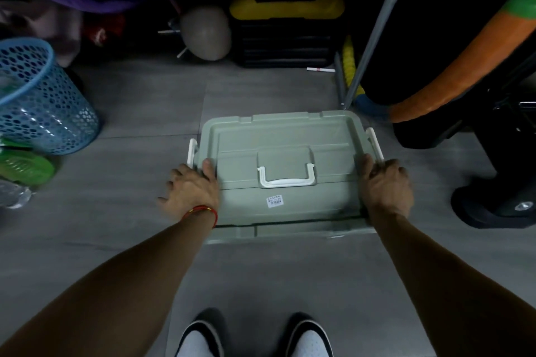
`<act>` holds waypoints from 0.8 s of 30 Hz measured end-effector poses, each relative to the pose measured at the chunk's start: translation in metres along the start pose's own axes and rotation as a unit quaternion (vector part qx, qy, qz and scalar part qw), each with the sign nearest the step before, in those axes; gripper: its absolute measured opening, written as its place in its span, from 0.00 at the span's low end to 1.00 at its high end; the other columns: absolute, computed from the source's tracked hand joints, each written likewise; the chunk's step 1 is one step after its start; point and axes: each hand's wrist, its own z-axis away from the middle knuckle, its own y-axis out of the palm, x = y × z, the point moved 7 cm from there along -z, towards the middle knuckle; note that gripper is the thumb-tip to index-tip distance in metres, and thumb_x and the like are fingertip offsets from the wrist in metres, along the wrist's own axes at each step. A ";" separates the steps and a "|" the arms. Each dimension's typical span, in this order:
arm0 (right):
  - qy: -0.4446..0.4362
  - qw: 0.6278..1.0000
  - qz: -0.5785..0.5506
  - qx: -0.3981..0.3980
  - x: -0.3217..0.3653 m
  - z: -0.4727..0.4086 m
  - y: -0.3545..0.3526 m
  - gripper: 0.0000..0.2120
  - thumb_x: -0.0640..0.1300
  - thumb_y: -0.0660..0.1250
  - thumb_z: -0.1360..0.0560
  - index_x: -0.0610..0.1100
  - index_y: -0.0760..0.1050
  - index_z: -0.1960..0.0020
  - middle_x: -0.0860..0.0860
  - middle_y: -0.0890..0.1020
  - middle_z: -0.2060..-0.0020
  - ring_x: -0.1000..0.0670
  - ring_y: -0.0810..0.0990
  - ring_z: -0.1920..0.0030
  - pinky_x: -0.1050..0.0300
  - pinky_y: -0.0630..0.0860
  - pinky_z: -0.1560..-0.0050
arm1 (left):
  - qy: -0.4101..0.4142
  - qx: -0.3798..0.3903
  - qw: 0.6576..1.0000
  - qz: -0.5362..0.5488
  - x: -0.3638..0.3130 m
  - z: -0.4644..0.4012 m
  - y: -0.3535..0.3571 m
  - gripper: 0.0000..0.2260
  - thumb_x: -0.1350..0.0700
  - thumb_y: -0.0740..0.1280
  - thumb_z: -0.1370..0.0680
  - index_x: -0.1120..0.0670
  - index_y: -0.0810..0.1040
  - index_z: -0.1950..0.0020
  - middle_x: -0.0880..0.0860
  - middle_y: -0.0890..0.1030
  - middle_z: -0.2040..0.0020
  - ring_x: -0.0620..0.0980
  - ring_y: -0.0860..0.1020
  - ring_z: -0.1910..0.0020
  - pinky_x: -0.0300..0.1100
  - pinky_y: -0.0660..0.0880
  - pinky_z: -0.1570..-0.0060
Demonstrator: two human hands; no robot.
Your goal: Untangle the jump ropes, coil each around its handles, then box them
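Two shoes [255, 336] stand on the grey floor [130, 235]. Just ahead sits the green box [284, 209], lid [278, 136] on, contents hidden. The left hand [190, 190] and right hand [385, 185] curl over the lid's side edges — thumbs on top. Farther left, a blue basket [37, 101]; behind, a yellow-topped toolbox [287, 26].

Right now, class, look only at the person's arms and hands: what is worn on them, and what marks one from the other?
Both forearms are bare, with no sleeves, gloves or watch in view. The left hand has a thin red cord bracelet with a small gold-coloured bead at the wrist. The right hand wears nothing visible. No rings can be made out in this dim light.
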 end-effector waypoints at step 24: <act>-0.086 0.984 -0.011 0.157 0.050 -0.028 -0.007 0.19 0.51 0.49 0.14 0.40 0.66 0.32 0.32 0.69 0.34 0.32 0.72 0.37 0.42 0.72 0.38 | 0.003 0.002 0.961 0.278 -0.038 -0.071 0.005 0.19 0.47 0.55 0.17 0.61 0.69 0.36 0.64 0.72 0.38 0.63 0.73 0.42 0.52 0.69 0.45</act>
